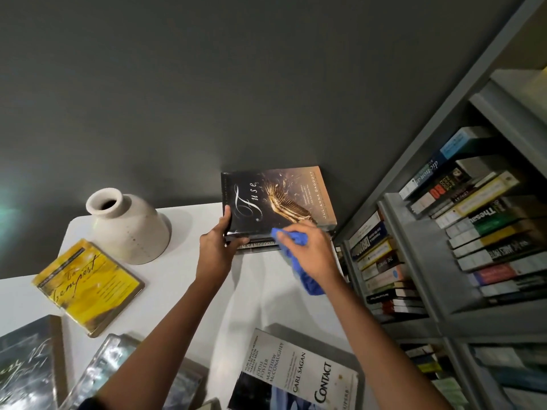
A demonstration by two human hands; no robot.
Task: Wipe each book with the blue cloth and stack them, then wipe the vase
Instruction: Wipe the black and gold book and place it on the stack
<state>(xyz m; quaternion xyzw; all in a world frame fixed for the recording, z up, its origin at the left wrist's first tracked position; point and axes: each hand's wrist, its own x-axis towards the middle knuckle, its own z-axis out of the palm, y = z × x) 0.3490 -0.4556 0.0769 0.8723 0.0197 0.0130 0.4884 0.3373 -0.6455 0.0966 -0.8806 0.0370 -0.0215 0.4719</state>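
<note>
Contact (299,377) lies face up closest to the camera on the white desk (260,297), well back from both sets of fingers and beside the right forearm. Left of it, equally far back from the fingers, lie a glossy book (118,362) and a dark book (26,368), both partly cut off by the frame. Tempest (88,285), yellow, lies flat to the left of the left hand (214,247) and nearer the camera than it. The pale vase (130,229) stands upright just left of the left fingers, apart from them, its mouth facing up.

Fuse (275,199) rests on top of a stack just beyond the fingers, its far edge against the grey wall (236,84). The left hand grasps its near left corner, thumb on the cover and fingers curled round the near edge. Between the two hands the spine of the Sandford book (257,246) shows under Fuse; how many more lie below I cannot tell.

The right hand (310,250) has its fingers clenched round the bunched blue cloth (309,281), pressing it on Fuse's near right corner, while the loose end trails down under the palm toward the wrist. Right of the right fingers stands a grey shelf (414,247) packed with books.
</note>
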